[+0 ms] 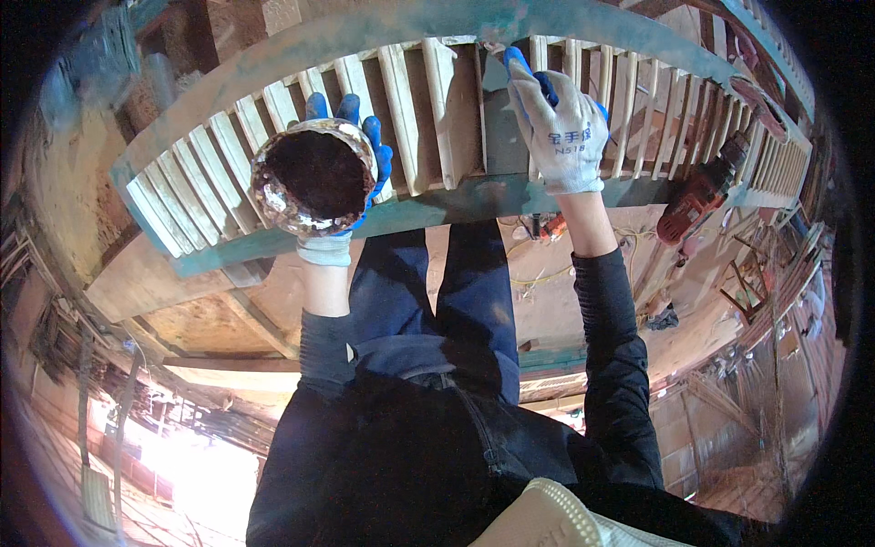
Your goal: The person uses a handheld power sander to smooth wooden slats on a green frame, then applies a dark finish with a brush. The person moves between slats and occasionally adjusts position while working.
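Note:
My left hand [376, 146], in a white and blue work glove, is wrapped round a round tub [273, 205] with a crusted, stained rim and a dark brown inside. It holds the tub above the left half of a long slatted wooden frame [510, 202] with teal rails and pale slats. Over the frame's middle, my right hand [563, 128] wears a matching glove. Its fingers are curled, with the fingertips at the far rail beside a wider grey-green upright [503, 123]. Anything small pinched in them is too hidden to name.
A red and black power drill [697, 196] rests at the frame's right part. Below the frame, a second orange-red tool [552, 226] lies near a thin yellow cord. A wooden panel [196, 324] with battens is at the left, and a dark crumpled item [663, 317] at the right.

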A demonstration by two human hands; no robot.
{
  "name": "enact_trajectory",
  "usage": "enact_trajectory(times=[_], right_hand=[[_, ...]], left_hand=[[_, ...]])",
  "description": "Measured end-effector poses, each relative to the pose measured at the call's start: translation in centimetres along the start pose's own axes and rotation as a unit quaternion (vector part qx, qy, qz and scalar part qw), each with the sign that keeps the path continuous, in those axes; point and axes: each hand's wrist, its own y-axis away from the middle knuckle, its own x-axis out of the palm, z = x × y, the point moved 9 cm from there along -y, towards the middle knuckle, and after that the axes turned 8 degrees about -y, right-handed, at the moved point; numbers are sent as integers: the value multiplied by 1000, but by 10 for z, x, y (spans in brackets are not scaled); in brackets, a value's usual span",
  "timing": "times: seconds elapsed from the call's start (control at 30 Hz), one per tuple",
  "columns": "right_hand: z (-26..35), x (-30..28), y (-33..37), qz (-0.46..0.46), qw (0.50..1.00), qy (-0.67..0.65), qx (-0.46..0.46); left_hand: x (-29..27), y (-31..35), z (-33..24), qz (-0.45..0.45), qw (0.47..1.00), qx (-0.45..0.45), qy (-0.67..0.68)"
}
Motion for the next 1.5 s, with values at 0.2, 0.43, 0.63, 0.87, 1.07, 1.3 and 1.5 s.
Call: enact_trajectory(times=[0.2, 0.43, 0.63, 0.87, 1.07, 1.3, 1.5], right_hand=[[2, 17, 6, 23, 998, 60, 17], [17, 25, 15, 61, 989, 136, -2], [5, 10, 16, 94, 995, 8, 13], [4, 15, 1, 51, 998, 9, 36], [3, 15, 13, 65, 998, -9, 16], [3, 20, 2, 52, 999, -1, 1], [-2, 8, 0, 62, 995, -66, 44]], left_hand=[[3, 1, 1, -5, 1000, -29, 6], [0, 1, 2, -41, 998, -30, 28], [1, 3, 0, -30, 998, -42, 34], [6, 1, 2, 13, 996, -57, 64], [3, 1, 2, -3, 997, -49, 62], [3, 1, -1, 9, 998, -49, 49], [0, 3, -2, 3, 998, -46, 48]])
